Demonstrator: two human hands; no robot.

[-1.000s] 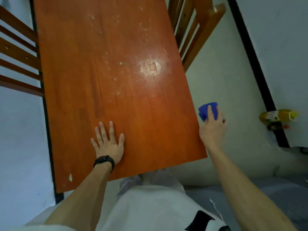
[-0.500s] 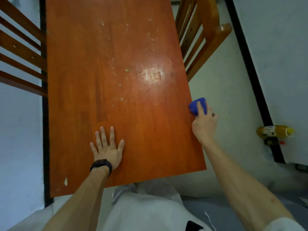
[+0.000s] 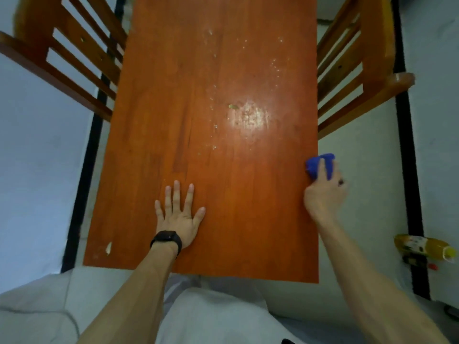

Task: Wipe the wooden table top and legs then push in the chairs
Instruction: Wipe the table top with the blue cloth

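Observation:
The reddish wooden table top runs away from me, with crumbs and pale specks scattered along its middle. My left hand lies flat on the near part of the top, fingers spread, a black watch on the wrist. My right hand grips a bunched blue cloth at the table's right edge, the cloth touching the edge. A wooden slatted chair stands at the left side and another chair at the right side. The table legs are hidden.
A yellow bottle lies on the pale floor at the right, next to a black stripe. Another black stripe runs along the floor left of the table. A chipped spot marks the near left corner.
My right hand has carried the blue cloth from out over the floor in to the table's right edge. The view has swung left so the table sits square. My left hand stays flat.

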